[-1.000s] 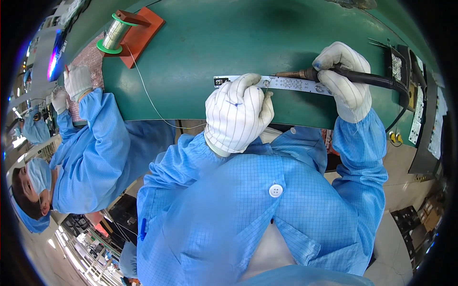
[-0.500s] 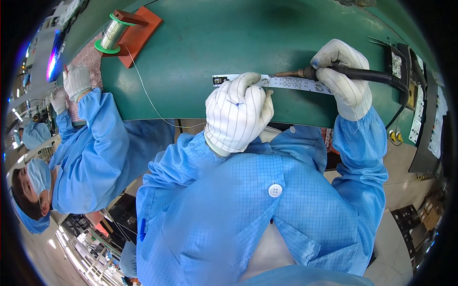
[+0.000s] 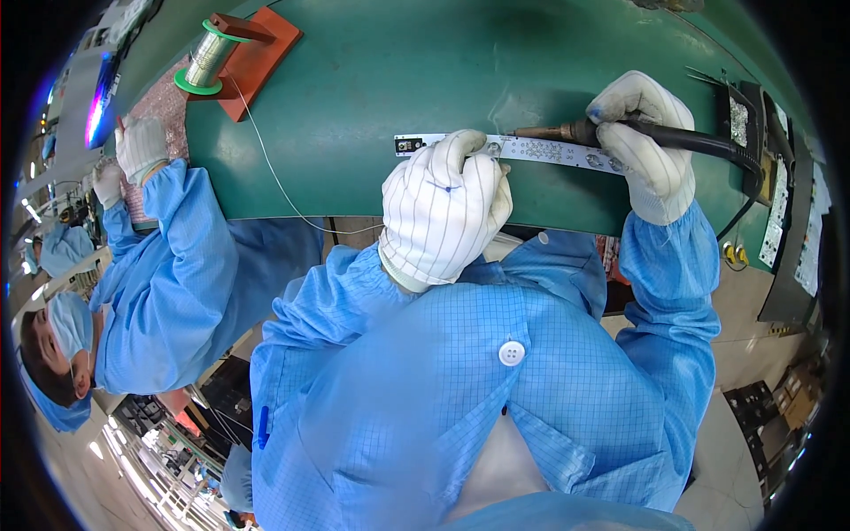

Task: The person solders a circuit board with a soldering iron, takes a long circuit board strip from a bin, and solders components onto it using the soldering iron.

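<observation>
A long narrow white circuit board (image 3: 549,152) with a black part at its left end lies on the green work mat (image 3: 372,71). My right hand (image 3: 657,173), in a white striped glove, grips a soldering iron (image 3: 695,140) by its black handle. The iron's brown tip points left, just over the board's far edge. My left hand (image 3: 443,212), gloved too, rests over the board's left part with its fingers curled together. Solder wire (image 3: 266,155) runs from a spool (image 3: 209,60) into this closed hand; its end near the fingertips is hard to make out.
The spool sits on a reddish-brown stand (image 3: 276,42) at the far left. Beyond my left arm a co-worker in a blue smock (image 3: 177,257) works with gloved hands (image 3: 140,149). The iron's black cable (image 3: 753,181) hangs down at the right, by tweezers (image 3: 706,78) and dark holders.
My right hand has drawn the iron slightly to the right, its tip now farther from my left fingers. A faint wisp of smoke shows above the board. My left hand has barely moved.
</observation>
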The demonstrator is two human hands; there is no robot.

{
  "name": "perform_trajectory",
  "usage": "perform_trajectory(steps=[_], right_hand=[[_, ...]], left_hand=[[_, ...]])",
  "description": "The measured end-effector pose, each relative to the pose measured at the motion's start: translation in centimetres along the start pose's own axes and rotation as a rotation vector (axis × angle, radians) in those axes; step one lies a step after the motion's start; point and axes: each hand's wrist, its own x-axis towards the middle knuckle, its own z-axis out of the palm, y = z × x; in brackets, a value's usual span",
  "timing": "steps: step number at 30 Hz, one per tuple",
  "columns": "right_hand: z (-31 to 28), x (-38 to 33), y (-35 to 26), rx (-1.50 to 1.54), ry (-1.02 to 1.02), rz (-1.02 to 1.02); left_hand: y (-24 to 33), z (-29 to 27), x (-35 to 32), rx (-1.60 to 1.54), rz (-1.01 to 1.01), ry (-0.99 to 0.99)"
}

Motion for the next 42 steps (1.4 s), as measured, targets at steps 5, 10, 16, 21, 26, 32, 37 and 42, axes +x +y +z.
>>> perform_trajectory(steps=[5,10,16,21,26,32,37,42], right_hand=[[0.2,0.0,-0.2,-0.042,-0.053,-0.014],[0.2,0.0,0.2,-0.001,-0.053,-0.005],[0.2,-0.2,-0.4,-0.017,-0.012,-0.006],[-0.2,-1.0,-0.3,-0.134,0.079,-0.147],[-1.7,-3.8,-1.4,-0.026,0.282,0.216],[-5.0,-9.5,2.7,-0.245,0.963,0.151],[-7.2,-11.8,3.5,-0.268,0.827,0.33],[-5.4,-11.1,2.6,-0.45,0.478,0.028]], left_hand=[[-0.4,0.4,-0.4,0.05,0.032,-0.035],[-0.3,0.4,-0.5,0.042,0.021,-0.045],[-0.4,0.4,-0.4,0.021,0.032,-0.013],[-0.3,0.1,0.1,-0.002,0.051,-0.012],[0.1,-1.7,0.4,-0.248,-0.175,0.01],[-2.5,-3.5,0.5,-0.049,-0.097,0.002],[-3.7,-5.1,1.5,0.061,0.006,-0.152],[-4.9,-4.3,1.8,-0.048,0.241,-0.172]])
